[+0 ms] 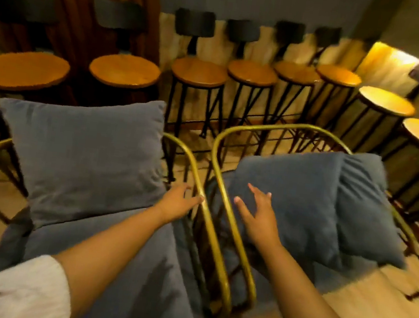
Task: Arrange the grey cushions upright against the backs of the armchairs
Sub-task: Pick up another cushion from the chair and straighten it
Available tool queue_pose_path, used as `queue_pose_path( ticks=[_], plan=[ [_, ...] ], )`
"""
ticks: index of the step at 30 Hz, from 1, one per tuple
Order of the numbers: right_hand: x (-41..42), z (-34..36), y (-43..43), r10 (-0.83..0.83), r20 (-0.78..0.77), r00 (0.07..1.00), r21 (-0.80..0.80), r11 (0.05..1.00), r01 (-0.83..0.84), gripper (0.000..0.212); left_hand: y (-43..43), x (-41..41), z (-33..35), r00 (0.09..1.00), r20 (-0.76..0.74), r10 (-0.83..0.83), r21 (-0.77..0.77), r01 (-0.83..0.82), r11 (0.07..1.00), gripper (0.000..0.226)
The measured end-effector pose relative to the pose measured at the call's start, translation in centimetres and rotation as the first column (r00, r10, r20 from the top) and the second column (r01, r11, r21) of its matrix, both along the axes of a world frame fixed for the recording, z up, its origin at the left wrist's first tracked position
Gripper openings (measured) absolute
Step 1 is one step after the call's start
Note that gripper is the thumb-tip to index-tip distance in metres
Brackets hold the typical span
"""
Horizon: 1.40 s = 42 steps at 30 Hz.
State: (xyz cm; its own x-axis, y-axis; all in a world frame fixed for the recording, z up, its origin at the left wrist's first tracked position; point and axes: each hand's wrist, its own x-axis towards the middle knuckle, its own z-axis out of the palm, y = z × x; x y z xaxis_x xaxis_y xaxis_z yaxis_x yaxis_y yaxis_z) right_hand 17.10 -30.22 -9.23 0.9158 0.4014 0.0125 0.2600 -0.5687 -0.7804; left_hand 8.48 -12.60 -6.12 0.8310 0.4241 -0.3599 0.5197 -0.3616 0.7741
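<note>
**Two grey cushions, two empty hands**

The left cushion (pixel 82 157) stands upright against its armchair (pixel 97 259) back. The right cushion (pixel 305 199) leans crooked in the other armchair (pixel 236 135), partly folded, its far edge blurry. The left hand (pixel 178 203) rests open on a gold arm rail (pixel 209 229). The right hand (pixel 256 216) hovers open, holding nothing. Stools (pixel 199 72) crowd behind.

The left grey cushion (pixel 79 156) is propped upright against the left armchair (pixel 193 167) back; the right cushion (pixel 305 199) is tilted in the right armchair (pixel 236 135).
</note>
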Motion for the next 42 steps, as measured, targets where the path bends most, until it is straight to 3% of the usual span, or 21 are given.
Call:
queue_pose_path(
  ticks=[7,10,14,17,25,31,36,42],
  plan=[
    [4.0,2.9,-15.0,-0.145,0.01,0.989,-0.04,0.989,0.145,0.063,-13.5,6.8,1.9,0.987,0.056,-0.154,-0.021,0.155,0.988,0.062],
    [6.5,3.4,-20.4,-0.136,-0.009,0.991,-0.058,0.989,0.136,0.068,-18.0,9.8,1.8,0.986,0.042,-0.163,-0.038,0.164,0.986,0.061],
    [10.5,3.3,-25.5,-0.106,-0.067,0.992,-0.072,0.992,0.101,0.058,-22.7,13.2,1.1,0.99,-0.015,-0.14,-0.013,0.14,0.99,0.063],
    [13.4,2.2,-27.0,-0.12,-0.134,0.984,-0.101,0.989,0.107,0.074,-24.1,15.4,0.4,0.993,-0.044,-0.106,-0.018,0.105,0.994,0.064],
    [20.4,-1.1,-23.2,-0.144,-0.355,0.924,-0.036,0.989,0.14,0.065,-20.7,20.1,-2.8,0.993,-0.118,-0.017,-0.049,0.011,0.999,0.068],
    [27.5,-4.5,-18.3,-0.269,-0.42,0.867,-0.109,0.963,0.247,0.08,-15.4,25.5,-6.6,0.979,-0.189,0.071,-0.126,-0.096,0.987,0.07],
    [33.7,-8.0,-14.3,-0.464,-0.384,0.798,-0.217,0.886,0.41,0.085,-11.1,30.9,-10.8,0.966,-0.228,0.119,-0.149,-0.155,0.977,0.072],
    [37.5,-12.7,-13.0,-0.601,-0.215,0.77,-0.294,0.792,0.536,0.102,-7.6,36.3,-17.2,0.944,-0.229,0.237,-0.252,-0.293,0.922,0.068]
  ],
)
